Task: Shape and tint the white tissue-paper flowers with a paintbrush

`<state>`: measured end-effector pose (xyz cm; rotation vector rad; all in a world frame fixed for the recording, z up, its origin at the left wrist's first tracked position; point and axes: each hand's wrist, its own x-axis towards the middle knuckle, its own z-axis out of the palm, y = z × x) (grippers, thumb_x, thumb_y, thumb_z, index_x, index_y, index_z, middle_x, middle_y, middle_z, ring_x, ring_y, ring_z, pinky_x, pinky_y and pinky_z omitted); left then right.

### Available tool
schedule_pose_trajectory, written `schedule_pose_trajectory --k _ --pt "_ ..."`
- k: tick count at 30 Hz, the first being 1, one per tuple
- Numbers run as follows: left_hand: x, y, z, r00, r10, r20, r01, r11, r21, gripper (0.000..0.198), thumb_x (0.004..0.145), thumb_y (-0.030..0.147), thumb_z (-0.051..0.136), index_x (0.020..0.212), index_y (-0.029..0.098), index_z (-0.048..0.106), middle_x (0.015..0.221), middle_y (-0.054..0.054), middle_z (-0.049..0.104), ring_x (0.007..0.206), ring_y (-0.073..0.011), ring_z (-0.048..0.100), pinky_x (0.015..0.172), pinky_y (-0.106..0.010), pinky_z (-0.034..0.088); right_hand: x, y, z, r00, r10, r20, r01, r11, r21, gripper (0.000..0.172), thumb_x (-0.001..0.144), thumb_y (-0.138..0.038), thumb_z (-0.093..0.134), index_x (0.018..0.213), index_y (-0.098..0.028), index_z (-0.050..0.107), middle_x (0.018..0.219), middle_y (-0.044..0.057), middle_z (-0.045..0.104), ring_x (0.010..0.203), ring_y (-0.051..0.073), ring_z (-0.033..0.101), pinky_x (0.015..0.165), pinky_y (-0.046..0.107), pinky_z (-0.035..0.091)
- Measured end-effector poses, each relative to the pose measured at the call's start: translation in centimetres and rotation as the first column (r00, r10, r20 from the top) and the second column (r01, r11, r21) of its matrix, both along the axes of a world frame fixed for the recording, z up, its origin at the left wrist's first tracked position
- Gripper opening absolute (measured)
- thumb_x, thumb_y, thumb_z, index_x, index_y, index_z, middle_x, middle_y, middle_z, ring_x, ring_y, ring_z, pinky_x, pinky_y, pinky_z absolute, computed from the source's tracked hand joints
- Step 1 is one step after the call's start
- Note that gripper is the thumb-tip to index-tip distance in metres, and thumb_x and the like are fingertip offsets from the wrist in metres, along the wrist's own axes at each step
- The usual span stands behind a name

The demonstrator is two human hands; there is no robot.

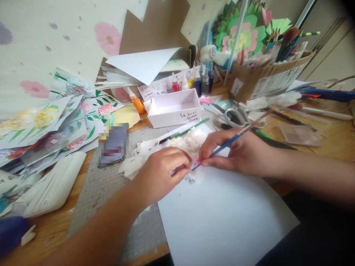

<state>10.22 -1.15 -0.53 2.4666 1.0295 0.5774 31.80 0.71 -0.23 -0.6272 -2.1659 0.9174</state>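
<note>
In my right hand (pixel 235 153), a slim blue paintbrush (pixel 226 145) with a silver band and a reddish-brown far end slants down to the left. Its lower end meets the fingertips of my left hand (pixel 165 170), which are pinched together; what lies between them is mostly hidden. A small pink spot shows by the right fingertips. Below both hands a white sheet of paper (pixel 216 218) reaches toward my lap. Crumpled white tissue (pixel 191 138) lies just behind the hands, and a grey-and-white fluffy bit shows under the left fingertips.
A grey cutting mat (pixel 91 199) lies under the work. Behind are a white open box (pixel 174 114), an orange paint bottle (pixel 137 101), several other bottles, and scissors (pixel 235 117). Painted flower sheets (pixel 66 125) pile up left; a cardboard box (pixel 266 79) of brushes stands right.
</note>
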Motion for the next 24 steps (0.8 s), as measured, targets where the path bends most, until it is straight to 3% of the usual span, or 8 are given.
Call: schedule_pose_trajectory --k 5,10,18,24 --pt "-0.4 0.2 0.3 1.0 -0.029 -0.001 0.029 1.0 -0.009 0.012 0.081 0.013 0.056 0.084 0.018 0.067 0.092 0.0 0.067 0.089 -0.011 0.059 0.082 -0.021 0.044 0.0 0.0 0.5 0.994 -0.084 -0.068 0.08 0.995 -0.061 0.011 0.073 -0.021 0.068 0.073 -0.013 0.06 0.075 0.006 0.068 0.073 0.018 0.065 0.067 0.029 0.052" --pt "-0.5 0.5 -0.1 0.999 0.022 0.035 -0.021 0.999 -0.049 0.02 0.077 0.008 0.056 0.087 0.019 0.069 0.095 0.002 0.068 0.088 -0.0097 0.061 0.082 -0.019 0.046 -0.2 0.0 0.8 0.973 -0.213 -0.092 0.204 0.975 -0.092 0.013 0.071 -0.023 0.07 0.072 -0.016 0.059 0.075 0.004 0.068 0.072 0.017 0.065 0.065 0.027 0.052" --pt "-0.3 0.3 -0.1 0.996 0.092 0.007 -0.09 0.984 -0.152 0.028 0.077 0.008 0.052 0.093 0.024 0.068 0.099 0.006 0.067 0.093 -0.0098 0.06 0.084 -0.017 0.044 -0.9 0.1 0.2 0.988 -0.147 0.056 0.146 0.989 0.014 0.008 0.075 -0.02 0.065 0.077 -0.013 0.062 0.074 0.004 0.068 0.071 0.015 0.064 0.065 0.025 0.05" --pt "-0.1 0.2 0.1 0.993 0.114 -0.017 -0.115 0.967 -0.227 0.027 0.078 0.008 0.049 0.087 0.026 0.067 0.094 0.008 0.067 0.086 -0.0089 0.06 0.075 -0.017 0.045 -1.2 0.1 -0.1 0.991 -0.094 0.092 0.09 0.995 0.051 0.007 0.075 -0.017 0.064 0.079 -0.011 0.063 0.073 0.004 0.066 0.069 0.015 0.062 0.062 0.025 0.047"
